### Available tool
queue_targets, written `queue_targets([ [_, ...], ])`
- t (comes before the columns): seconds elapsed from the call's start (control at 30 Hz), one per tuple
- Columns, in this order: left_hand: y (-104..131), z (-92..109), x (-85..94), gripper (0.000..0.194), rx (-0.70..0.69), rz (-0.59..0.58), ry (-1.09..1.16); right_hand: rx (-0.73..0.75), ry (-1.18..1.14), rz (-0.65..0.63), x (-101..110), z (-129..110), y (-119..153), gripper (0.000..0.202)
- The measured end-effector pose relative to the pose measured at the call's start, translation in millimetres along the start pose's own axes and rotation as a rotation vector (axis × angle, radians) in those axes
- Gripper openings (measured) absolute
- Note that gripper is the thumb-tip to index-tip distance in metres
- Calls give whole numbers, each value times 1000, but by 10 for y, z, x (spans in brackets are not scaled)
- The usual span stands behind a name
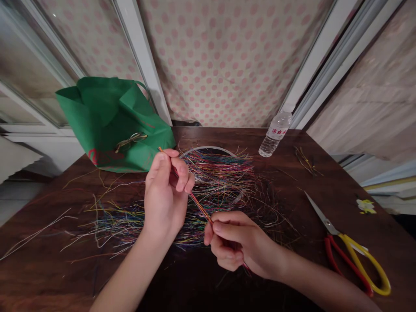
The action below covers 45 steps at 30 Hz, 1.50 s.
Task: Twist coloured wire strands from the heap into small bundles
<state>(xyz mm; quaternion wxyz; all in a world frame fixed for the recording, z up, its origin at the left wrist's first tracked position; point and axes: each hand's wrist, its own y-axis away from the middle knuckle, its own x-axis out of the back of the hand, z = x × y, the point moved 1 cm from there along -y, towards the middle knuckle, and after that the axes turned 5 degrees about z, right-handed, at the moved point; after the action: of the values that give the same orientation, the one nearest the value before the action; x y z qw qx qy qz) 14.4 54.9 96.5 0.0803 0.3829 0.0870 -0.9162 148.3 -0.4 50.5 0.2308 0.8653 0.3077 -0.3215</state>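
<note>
**Slender Strands Drawn Between Two Hands**

A person's left hand (164, 190) and right hand (237, 240) gripped a thin bunch of colored strands (200, 207) at the center of the frame. The left hand pinched its upper end between thumb and fingers; the right hand closed around it lower down, an end poking out below the fist. The spaced grips appeared to hold the bunch straight and together, clear of the loose heap (224, 171) beneath.

The heap's lengths ran mostly side to side on the dark surface (39, 277), an arrangement that probably limited tangling. Scissors (329, 226) lay at lower right, tips toward the upper left and handles near the right forearm, seemingly within easy reach. A green bag (107, 125) slumped at upper left and a bottle (274, 134) stood toward the upper right, both apparently set back to leave the middle for handwork.
</note>
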Motion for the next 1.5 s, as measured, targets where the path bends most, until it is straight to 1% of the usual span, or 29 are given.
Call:
queue_targets([
  [0.2, -31, -13, 27, 35, 7, -19, 17, -2, -75, -13, 36, 27, -27, 24],
  [0.37, -55, -24, 29, 36, 33, -24, 18, 11, -65, -23, 42, 29, -45, 29],
  [0.6, -57, -17, 20, 37, 45, -20, 8, -21, -52, -32, 47, 30, -51, 33],
  [0.77, -44, -19, 8, 36, 53, -31, -11, -42, -48, -47, 59, 42, -50, 29],
  [0.97, -33, -2, 6, 35, 61, -28, -8, -47, -24, -29, 49, 47, -45, 26],
  [1.17, -12, 21, 5, 36, 69, -40, 2, -46, 51, 53, 23, 89, -54, 25],
  [1.3, -16, 14, 13, 32, 62, -68, -11, 68, 157, 178, -29, 157, -35, 32],
  [1.37, -29, 8, 9, 28, 52, -100, -42, 113, 172, 208, -55, 180, -14, 35],
  [1.43, -42, -5, -6, 29, 87, -146, -99, 123, 137, 197, -64, 177, 7, 36],
  [1.5, -48, -32, -27, 40, 172, -186, -158, 147, 77, 182, -52, 141, 29, 35],
])
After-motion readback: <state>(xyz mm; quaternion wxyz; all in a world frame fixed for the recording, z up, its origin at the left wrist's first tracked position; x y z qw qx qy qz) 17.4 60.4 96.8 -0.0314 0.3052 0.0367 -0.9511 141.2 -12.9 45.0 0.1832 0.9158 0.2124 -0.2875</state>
